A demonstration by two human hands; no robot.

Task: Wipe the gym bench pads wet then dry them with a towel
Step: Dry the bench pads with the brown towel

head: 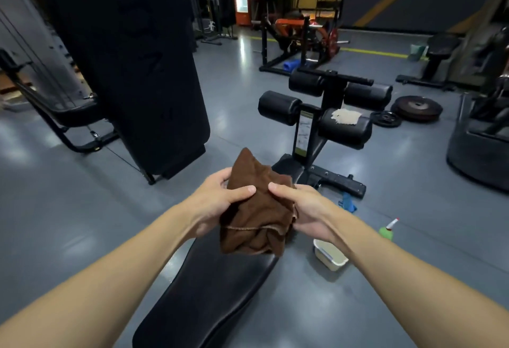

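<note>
Brown towel (256,210), bunched, pale-hemmed, between both hands above black bench pad (214,287)

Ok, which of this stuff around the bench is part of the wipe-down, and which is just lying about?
For the job:
- brown towel, held in left hand and right hand
- bench pad
- roller pads, a pale cloth on one
- white tub
- green spray bottle

Lying about:
- weight plates
- blue item by the bench foot
- other machines

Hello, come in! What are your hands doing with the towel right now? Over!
Left hand and right hand both gripping bunched brown towel above bench pad. Pale cloth on a roller. Nothing blocking pad.
</note>
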